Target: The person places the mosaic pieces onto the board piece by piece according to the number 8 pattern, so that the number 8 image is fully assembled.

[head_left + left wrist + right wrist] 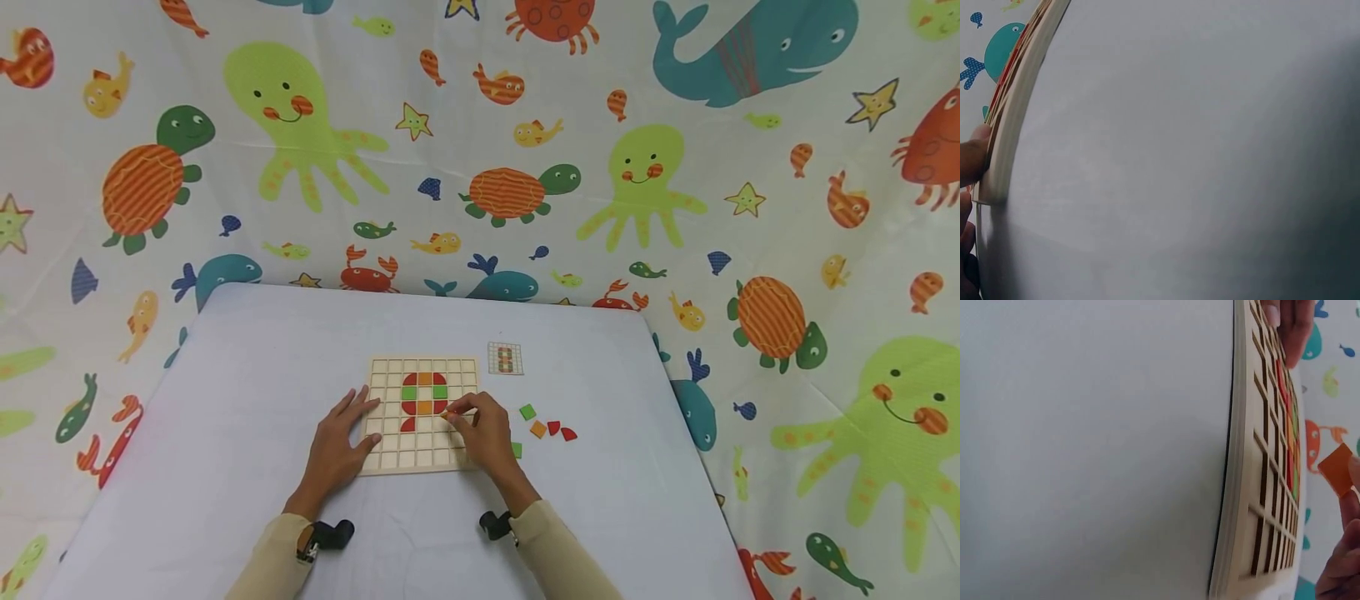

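Note:
A wooden grid board (390, 458) lies on the white-covered table. Red rounded, orange square and green square tiles form a ring in its upper middle, with one red tile (407, 425) below. My left hand (335, 446) rests on the board's left side, fingers spread, the thumb over the lower left cells. Between thumb and fingertips, my right hand (486, 433) pinches an orange square tile (1337, 470), held above the board just right of the ring's lower part. The right hand hides some of the board's right side.
Right of the board lie a green tile (528, 412), an orange tile (537, 429) and two red tiles (569, 434). Another green tile (517, 450) is partly behind the right hand. A small pattern card (505, 358) lies beyond, before a sea-animal curtain (420, 167).

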A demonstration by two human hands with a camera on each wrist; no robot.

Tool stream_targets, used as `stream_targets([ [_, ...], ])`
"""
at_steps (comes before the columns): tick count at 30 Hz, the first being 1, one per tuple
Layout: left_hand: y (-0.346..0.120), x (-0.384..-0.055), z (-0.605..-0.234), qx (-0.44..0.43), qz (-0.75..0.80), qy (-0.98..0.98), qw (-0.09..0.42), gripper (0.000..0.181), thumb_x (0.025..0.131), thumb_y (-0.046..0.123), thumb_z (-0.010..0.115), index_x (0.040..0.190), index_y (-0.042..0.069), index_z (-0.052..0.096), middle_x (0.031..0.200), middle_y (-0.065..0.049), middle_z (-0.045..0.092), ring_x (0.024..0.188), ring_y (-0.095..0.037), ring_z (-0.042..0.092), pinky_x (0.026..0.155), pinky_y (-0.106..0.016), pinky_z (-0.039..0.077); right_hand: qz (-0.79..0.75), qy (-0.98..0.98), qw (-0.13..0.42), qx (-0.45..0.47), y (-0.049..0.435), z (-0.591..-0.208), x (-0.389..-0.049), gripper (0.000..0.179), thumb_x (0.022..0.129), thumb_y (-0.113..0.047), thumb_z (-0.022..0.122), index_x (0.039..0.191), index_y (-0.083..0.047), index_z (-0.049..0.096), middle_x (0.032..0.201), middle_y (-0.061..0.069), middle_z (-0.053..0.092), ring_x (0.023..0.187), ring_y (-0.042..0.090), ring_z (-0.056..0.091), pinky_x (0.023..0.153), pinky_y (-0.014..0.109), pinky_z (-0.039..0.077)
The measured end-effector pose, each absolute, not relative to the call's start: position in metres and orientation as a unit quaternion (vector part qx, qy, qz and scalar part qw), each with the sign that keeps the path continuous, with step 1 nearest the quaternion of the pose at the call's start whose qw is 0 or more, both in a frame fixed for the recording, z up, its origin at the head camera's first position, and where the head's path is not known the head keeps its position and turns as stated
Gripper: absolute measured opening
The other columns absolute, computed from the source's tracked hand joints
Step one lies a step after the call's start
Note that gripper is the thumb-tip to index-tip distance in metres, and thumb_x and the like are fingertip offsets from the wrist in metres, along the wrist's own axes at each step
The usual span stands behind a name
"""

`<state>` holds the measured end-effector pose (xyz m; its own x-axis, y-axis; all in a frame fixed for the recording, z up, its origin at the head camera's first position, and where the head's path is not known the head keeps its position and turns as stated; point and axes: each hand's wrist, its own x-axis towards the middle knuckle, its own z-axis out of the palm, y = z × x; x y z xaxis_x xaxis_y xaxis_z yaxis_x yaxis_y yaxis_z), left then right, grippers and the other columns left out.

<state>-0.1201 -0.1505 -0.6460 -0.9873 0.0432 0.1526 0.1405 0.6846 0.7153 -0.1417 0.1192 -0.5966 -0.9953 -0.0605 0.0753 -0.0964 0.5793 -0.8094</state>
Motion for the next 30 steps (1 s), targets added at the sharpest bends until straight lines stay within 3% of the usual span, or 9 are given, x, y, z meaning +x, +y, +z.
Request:
stream_targets([
  [10, -0.152, -0.121, -0.646, -0.051, -0.390, -0.917, 0.061, 0.064, 0.089, 0.010, 0.082, 0.150, 0.012, 0.061, 0.169, -0.015, 0.042, 0.159, -0.046, 0.033, 0.123, -0.073, 0.028, 0.452, -0.892, -0.015, -0.003, 0.088, -0.605, -0.145, 0.007, 0.093, -0.018, 0.082, 0.097, -0.024, 0.079, 0.081, -0.011, 0.070, 0.071, 0.006, 0.055, 0.061, 0.022, 0.042],
  [17, -0.151, -0.122, -0.648, -0.050, -0.392, -0.917, 0.058, 0.065, 0.089, 0.010, 0.082, 0.150, 0.013, 0.061, 0.170, -0.014, 0.042, 0.159, -0.045, 0.033, 0.123, -0.073, 0.028, 0.396, -0.918, 0.004, -0.001, 0.078, -0.610, -0.145, 0.009, 0.091, -0.021, 0.083, 0.091, -0.024, 0.075, 0.074, -0.012, 0.068, 0.068, 0.001, 0.055, 0.057, 0.023, 0.040],
  [30, -0.151, -0.120, -0.645, -0.056, -0.394, -0.915, 0.070, 0.063, 0.088, 0.009, 0.082, 0.148, 0.011, 0.062, 0.168, -0.016, 0.044, 0.157, -0.047, 0.035, 0.122, -0.074, 0.030, 0.367, -0.930, 0.001, 0.033, 0.070, -0.609, -0.148, 0.006, 0.091, -0.021, 0.086, 0.091, -0.021, 0.080, 0.085, -0.009, 0.071, 0.077, 0.003, 0.057, 0.066, 0.022, 0.046],
])
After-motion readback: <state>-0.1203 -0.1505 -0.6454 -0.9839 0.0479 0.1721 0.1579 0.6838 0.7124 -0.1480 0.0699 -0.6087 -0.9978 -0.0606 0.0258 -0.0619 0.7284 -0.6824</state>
